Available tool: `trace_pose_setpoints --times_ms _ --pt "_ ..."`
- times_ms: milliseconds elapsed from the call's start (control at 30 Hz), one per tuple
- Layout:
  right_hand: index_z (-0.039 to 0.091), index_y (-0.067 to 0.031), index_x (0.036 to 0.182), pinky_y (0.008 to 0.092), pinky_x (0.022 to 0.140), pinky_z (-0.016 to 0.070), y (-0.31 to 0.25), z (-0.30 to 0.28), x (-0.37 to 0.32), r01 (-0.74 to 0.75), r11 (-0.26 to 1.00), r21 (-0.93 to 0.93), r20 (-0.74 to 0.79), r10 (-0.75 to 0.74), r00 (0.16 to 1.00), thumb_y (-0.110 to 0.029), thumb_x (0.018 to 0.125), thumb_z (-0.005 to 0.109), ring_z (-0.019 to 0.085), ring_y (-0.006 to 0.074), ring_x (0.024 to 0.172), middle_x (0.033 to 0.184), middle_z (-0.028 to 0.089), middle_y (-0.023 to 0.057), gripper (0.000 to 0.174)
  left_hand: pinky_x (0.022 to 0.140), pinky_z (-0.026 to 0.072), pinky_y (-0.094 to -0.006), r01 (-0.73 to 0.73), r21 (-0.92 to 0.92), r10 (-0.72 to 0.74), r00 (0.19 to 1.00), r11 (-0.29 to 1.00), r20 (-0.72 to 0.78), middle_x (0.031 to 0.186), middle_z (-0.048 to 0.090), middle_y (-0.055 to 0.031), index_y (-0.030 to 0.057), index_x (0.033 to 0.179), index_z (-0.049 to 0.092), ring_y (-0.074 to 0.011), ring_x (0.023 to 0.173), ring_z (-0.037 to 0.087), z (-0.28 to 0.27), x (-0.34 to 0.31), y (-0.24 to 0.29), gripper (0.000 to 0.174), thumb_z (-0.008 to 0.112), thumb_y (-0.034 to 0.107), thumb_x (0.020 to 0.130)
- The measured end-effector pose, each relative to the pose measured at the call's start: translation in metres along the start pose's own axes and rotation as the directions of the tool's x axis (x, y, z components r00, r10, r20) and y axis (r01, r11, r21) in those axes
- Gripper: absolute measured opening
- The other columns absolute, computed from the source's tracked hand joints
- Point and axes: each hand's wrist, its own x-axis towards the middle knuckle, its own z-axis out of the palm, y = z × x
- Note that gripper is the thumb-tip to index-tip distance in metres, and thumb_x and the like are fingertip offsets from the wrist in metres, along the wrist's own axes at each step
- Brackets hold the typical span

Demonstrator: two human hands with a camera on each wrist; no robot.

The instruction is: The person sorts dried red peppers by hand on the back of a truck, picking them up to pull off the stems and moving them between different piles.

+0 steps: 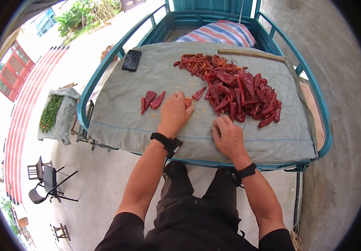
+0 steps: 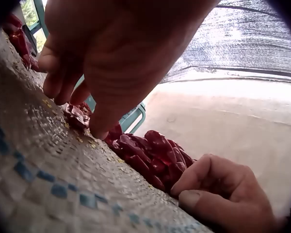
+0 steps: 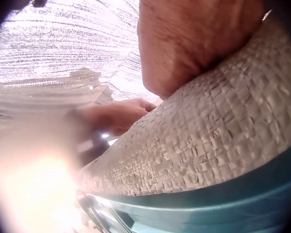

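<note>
On the woven sheet (image 1: 122, 106), my left hand (image 1: 175, 109) reaches down with its thumb and fingers curled round small red chili pieces (image 1: 187, 102). The left wrist view shows these pieces (image 2: 77, 115) between thumb and fingertips, close on the sheet among pale seeds. One dried chili (image 1: 199, 93) lies just right of that hand; several more chilies (image 1: 150, 100) lie to its left. My right hand (image 1: 229, 136) rests loosely curled at the near edge of the big chili pile (image 1: 247, 94), with nothing seen in its fingers. The right wrist view shows mostly its back.
Torn chili pieces (image 1: 207, 65) form a heap behind the pile. A black phone (image 1: 131, 60) lies at the sheet's far left, a wooden strip (image 1: 251, 55) at the back. Teal cart rails (image 1: 314, 92) flank the sheet. Green peppers (image 1: 51, 113) and a folding chair (image 1: 50, 180) stand left.
</note>
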Motion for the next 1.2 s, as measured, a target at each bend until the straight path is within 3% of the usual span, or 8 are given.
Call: trace_pose_setpoints --times_ms 300,500,600,700,800,867,1067,1200 --pt "0.063 -0.0095 0.106 0.0549 0.072 0.0577 0.002 0.000 0.000 -0.013 1.000 0.001 0.006 0.013 1.000 -0.008 0.095 0.072 0.071 0.0442 0.085 0.100 0.064 0.0146 0.013 0.088 0.0605 -0.0559 0.089 0.169 -0.087 0.996 0.982 -0.016 0.107 0.077 -0.0209 0.0029 0.110 0.070 -0.0456 0.098 0.077 0.006 0.022 -0.029 0.027 0.079 0.021 0.091" --pt "0.063 -0.0093 0.106 0.0550 0.072 0.0577 0.001 0.000 0.000 -0.019 1.000 0.005 0.004 0.019 1.000 -0.009 0.096 0.072 0.071 0.0447 0.085 0.100 0.064 0.0148 0.013 0.086 0.0590 -0.0533 0.225 -0.022 -0.226 0.967 0.974 -0.117 0.107 0.078 -0.0179 0.0047 0.112 0.073 -0.0426 0.099 0.077 -0.019 0.030 -0.040 0.023 0.077 0.019 0.094" --pt "0.063 -0.0092 0.106 0.0550 0.071 0.0575 0.000 0.001 0.000 -0.016 1.000 0.012 -0.003 0.016 1.000 -0.008 0.096 0.072 0.071 0.0448 0.085 0.099 0.064 0.0148 0.013 0.089 0.0580 -0.0516 0.191 0.290 -0.117 0.960 0.938 -0.253 0.109 0.076 -0.0164 0.0070 0.112 0.074 -0.0399 0.107 0.074 -0.025 0.031 -0.046 0.023 0.079 0.022 0.095" --pt "0.063 -0.0091 0.105 0.0546 0.070 0.0573 0.001 0.001 -0.001 -0.025 1.000 0.005 0.006 0.025 1.000 -0.008 0.095 0.072 0.071 0.0446 0.084 0.099 0.064 0.0147 0.013 0.093 0.0573 -0.0509 0.152 0.350 -0.028 0.942 0.924 -0.335 0.112 0.073 -0.0161 0.0086 0.112 0.075 -0.0389 0.113 0.070 -0.030 0.029 -0.038 0.021 0.080 0.020 0.095" --pt "0.063 -0.0092 0.103 0.0542 0.068 0.0569 0.000 0.000 0.001 -0.014 1.000 -0.005 0.002 0.014 1.000 -0.008 0.095 0.072 0.071 0.0442 0.083 0.098 0.064 0.0144 0.012 0.095 0.0574 -0.0513 -0.071 0.161 0.109 0.964 0.984 -0.241 0.113 0.071 -0.0164 0.0079 0.113 0.074 -0.0398 0.114 0.069 -0.016 0.030 -0.027 0.021 0.080 0.016 0.094" --pt "0.064 -0.0094 0.102 0.0541 0.067 0.0567 -0.002 0.001 0.002 0.000 1.000 -0.014 -0.004 0.000 1.000 -0.008 0.095 0.073 0.071 0.0439 0.082 0.098 0.064 0.0141 0.012 0.096 0.0576 -0.0521 -0.105 0.037 0.110 0.976 0.994 -0.190 0.113 0.072 -0.0170 0.0077 0.116 0.073 -0.0406 0.114 0.069 0.000 0.034 -0.012 0.024 0.080 0.012 0.093" --pt "0.065 -0.0106 0.102 0.0544 0.067 0.0565 -0.003 0.000 0.002 0.003 0.999 -0.038 -0.014 -0.004 1.000 -0.008 0.095 0.073 0.071 0.0432 0.081 0.098 0.065 0.0131 0.012 0.100 0.0590 -0.0507 -0.081 0.003 0.081 0.997 0.997 -0.004 0.121 0.074 -0.0186 0.0044 0.124 0.072 -0.0393 0.120 0.070 0.041 0.044 0.012 0.035 0.083 0.026 0.098" --pt "0.065 -0.0114 0.102 0.0542 0.068 0.0564 -0.001 0.002 0.000 0.002 0.999 -0.042 -0.006 -0.003 1.000 -0.009 0.094 0.074 0.072 0.0418 0.083 0.098 0.065 0.0123 0.012 0.100 0.0593 -0.0507 -0.072 0.048 0.070 0.997 0.996 0.038 0.120 0.074 -0.0180 0.0041 0.118 0.074 -0.0385 0.120 0.070 0.040 0.048 0.014 0.033 0.084 0.027 0.097"
